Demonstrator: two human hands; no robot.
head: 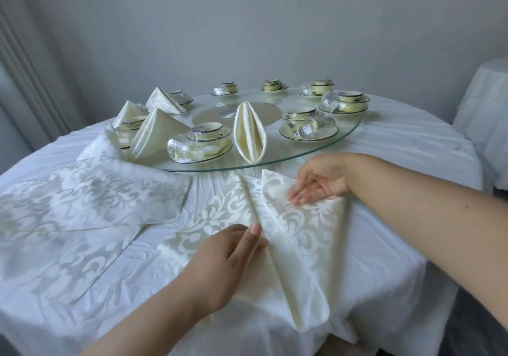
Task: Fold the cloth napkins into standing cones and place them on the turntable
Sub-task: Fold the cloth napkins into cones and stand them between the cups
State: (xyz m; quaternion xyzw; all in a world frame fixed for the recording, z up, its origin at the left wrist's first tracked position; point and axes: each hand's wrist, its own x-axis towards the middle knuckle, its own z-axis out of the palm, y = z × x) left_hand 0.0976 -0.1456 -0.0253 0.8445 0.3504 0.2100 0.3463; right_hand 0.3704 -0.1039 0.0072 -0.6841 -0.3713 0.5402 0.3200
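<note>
A cream damask napkin [297,234] lies partly folded on the table's near side, its right flap turned inward. My left hand [228,262] presses flat on its centre crease, index finger stretched along the fold. Fingers extended, my right hand [319,182] holds down the folded upper corner. On the glass turntable [349,133] stands one finished napkin [249,135] near the front rim. Three cone-shaped napkins [154,133] stand at the turntable's left.
Several flat napkins [96,207] are stacked on the white tablecloth [412,168] at left. Place settings with bowls, saucers and overturned glasses [309,128] ring the turntable. A second covered table [483,119] stands at the right edge.
</note>
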